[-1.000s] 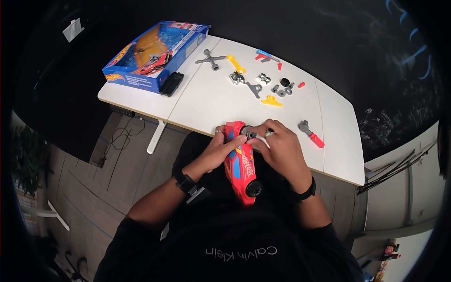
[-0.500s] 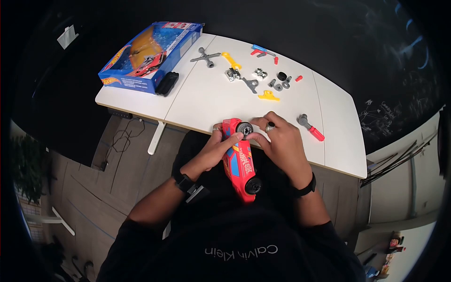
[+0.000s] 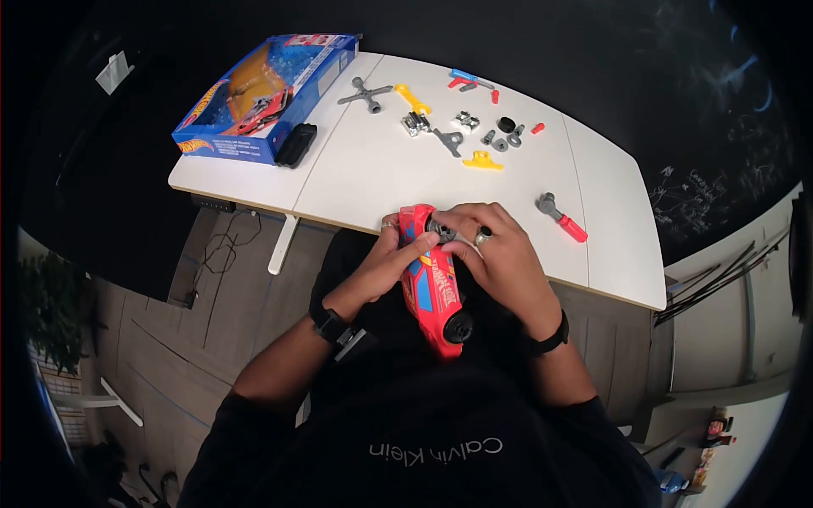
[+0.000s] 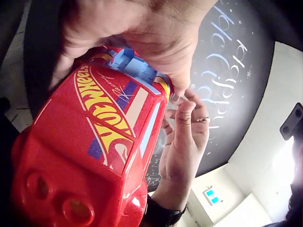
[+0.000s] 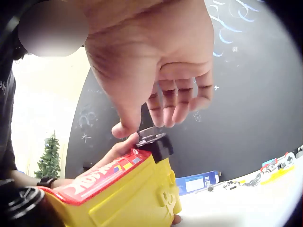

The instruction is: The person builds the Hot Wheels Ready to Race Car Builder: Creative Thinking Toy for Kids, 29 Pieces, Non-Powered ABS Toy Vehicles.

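A red toy car (image 3: pixel 429 292) with a yellow underside and blue windows is tilted up over the lap, close to the table's front edge. My left hand (image 3: pixel 392 264) grips its upper end, thumb lying on the side by the wheel. At that end is a black wheel (image 5: pixel 163 147) with a grey hub, partly covered by fingers in the head view. My right hand (image 3: pixel 501 254) has its thumb and forefinger at this wheel, pinching its rim; the other fingers curl loosely. The second black wheel (image 3: pixel 458 328) shows at the car's lower end.
On the white table (image 3: pixel 347 182) lie a blue box (image 3: pixel 262 106), a black part (image 3: pixel 296 146), a grey cross wrench (image 3: pixel 366 96), a yellow wrench (image 3: pixel 412 99), chrome pieces (image 3: pixel 415 124), a yellow part (image 3: pixel 483 161), several small grey parts and a red-handled tool (image 3: pixel 572 228).
A second ago the right fingers covered the wheel, with a pale piece beside them. Half a second ago they were off its face; now they are back over it. The left hand keeps its grip.
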{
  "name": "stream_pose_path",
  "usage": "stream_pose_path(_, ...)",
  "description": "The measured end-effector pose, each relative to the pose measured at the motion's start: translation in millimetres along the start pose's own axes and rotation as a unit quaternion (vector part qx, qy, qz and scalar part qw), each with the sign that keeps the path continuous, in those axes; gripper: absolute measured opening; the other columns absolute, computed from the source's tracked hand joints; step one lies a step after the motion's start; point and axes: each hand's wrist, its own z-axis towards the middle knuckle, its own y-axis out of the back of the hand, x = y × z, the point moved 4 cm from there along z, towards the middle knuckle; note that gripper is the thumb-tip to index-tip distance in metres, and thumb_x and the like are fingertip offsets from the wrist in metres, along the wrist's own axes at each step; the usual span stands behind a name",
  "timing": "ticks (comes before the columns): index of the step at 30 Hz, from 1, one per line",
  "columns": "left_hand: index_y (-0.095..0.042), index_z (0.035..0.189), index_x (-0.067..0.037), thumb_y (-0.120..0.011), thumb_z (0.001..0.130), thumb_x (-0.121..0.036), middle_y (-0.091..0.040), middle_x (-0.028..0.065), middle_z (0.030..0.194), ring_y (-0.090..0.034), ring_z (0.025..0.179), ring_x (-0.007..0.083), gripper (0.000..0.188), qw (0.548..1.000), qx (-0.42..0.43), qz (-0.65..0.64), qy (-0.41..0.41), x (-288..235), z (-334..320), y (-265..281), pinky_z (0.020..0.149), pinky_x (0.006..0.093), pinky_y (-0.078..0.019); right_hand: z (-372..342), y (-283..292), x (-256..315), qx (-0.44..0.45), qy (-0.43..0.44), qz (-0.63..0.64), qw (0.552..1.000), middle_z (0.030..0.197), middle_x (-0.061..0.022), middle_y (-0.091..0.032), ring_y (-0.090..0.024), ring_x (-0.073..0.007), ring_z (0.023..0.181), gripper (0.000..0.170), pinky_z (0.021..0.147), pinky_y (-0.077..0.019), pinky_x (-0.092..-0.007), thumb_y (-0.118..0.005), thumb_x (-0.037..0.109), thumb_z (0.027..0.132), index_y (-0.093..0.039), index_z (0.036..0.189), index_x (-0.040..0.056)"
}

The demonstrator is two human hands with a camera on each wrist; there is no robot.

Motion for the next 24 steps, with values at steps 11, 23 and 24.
stream_pose_path(11, -0.040, 0.141, 0.001, -0.083, 0.088, -0.022, -0.059, 0.0103, 0.125, -0.062, 0.114, 0.0148, 0.072, 0.996, 0.042, 0.072, -0.038, 7, 1, 1, 0.097, 0.0319, -0.0541, -10, -9, -8, 0.022, 0.015, -0.047, 0.999, 0.096, -0.0063, -0.064, -0.059, -0.0262, 0.091, 0.023, 0.082, -0.0544, -0.0367, -0.069, -0.008, 0.067, -0.075, 0.088, -0.0004)
stream_pose_path(23, -0.029, 0.141, 0.001, -0.085, 0.081, -0.007, -0.053, 0.0126, 0.129, -0.059, 0.118, 0.0179, 0.082, 0.976, 0.100, 0.189, -0.050, -14, -8, -14, 0.104, 0.0352, -0.0507, -14, 2, 5, 0.008, -0.048, -0.049, 0.998, 0.083, -0.0097, -0.059, -0.060, -0.0292, 0.083, 0.023, 0.073, -0.0495, -0.0395, -0.080, 0.020, 0.084, -0.068, 0.080, 0.0014)
stream_pose_path(24, -0.029, 0.140, 0.001, -0.086, 0.080, -0.007, -0.052, 0.0124, 0.129, -0.059, 0.119, 0.0180, 0.083, 0.974, 0.095, 0.197, -0.061, -14, -8, -15, 0.104, 0.0355, -0.0507, -13, 4, 8, 0.042, -0.048, -0.059, 0.996, 0.081, -0.0106, -0.057, -0.060, -0.0295, 0.080, 0.027, 0.072, -0.0490, -0.0389, -0.080, 0.024, 0.085, -0.065, 0.079, 0.0019)
